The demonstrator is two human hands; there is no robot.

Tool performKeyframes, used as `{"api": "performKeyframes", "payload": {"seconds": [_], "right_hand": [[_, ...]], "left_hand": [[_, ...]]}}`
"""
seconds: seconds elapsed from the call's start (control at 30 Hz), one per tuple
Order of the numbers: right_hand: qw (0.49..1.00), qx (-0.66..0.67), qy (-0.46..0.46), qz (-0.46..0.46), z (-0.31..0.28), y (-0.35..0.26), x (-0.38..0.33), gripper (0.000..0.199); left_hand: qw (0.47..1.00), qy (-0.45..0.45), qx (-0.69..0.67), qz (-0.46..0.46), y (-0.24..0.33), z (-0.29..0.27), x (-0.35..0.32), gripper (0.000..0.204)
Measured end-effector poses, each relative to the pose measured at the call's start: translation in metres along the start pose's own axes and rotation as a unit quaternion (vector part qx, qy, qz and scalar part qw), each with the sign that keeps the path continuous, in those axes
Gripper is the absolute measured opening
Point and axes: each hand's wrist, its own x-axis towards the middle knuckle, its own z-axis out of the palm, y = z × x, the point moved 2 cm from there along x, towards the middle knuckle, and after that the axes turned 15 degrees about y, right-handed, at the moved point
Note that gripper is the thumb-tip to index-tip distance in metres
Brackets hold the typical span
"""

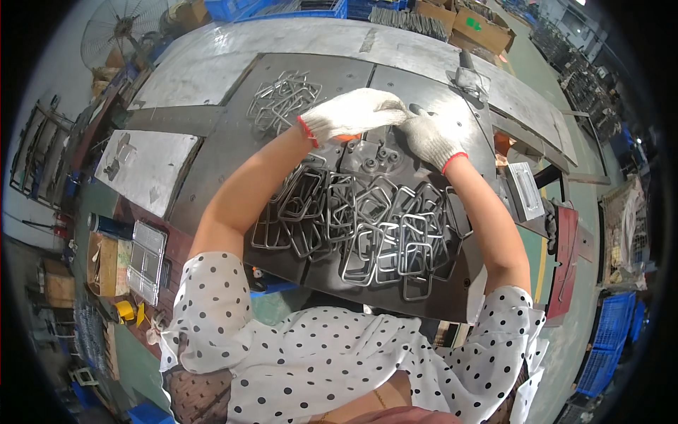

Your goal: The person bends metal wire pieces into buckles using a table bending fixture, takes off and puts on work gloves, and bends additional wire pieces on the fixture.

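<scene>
Both hands wear white knit gloves with red cuffs and meet over the far middle of the dark metal table (219, 166). My left hand (357, 113) reaches in with fingers pressed together, their tips against the right glove. My right hand (431, 136) is closed, its thumb side touching those fingertips. Whatever lies between them is hidden. Under the left hand shows a bit of an orange object (348, 137). Just nearer stands a metal fixture (374, 161) with several round studs. Bent metal rod frames (341, 212), roughly rectangular, lie heaped between the fixture and my body.
A second pile of rod frames (286, 99) lies at the far left of the table. At the far right edge sits a small device (470, 79). Blue crates (304, 8) and cardboard boxes (480, 32) stand behind; a fan (123, 28) is at far left.
</scene>
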Motion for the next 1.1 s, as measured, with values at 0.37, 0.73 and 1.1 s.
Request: {"api": "performKeyframes", "payload": {"seconds": [0.37,0.73,1.1], "right_hand": [[0.996,0.068,-0.043,0.039,0.001,0.008,-0.002,0.042],[0.996,0.071,-0.042,0.032,-0.003,0.009,-0.003,0.047],[0.996,0.074,-0.036,0.026,-0.006,0.005,-0.001,0.045]], "left_hand": [[1.000,-0.007,0.006,0.005,0.006,-0.002,0.000,0.051],[1.000,-0.003,0.018,0.003,0.007,-0.003,0.001,0.051],[1.000,0.000,-0.016,0.009,0.001,-0.003,0.000,0.048]]}}
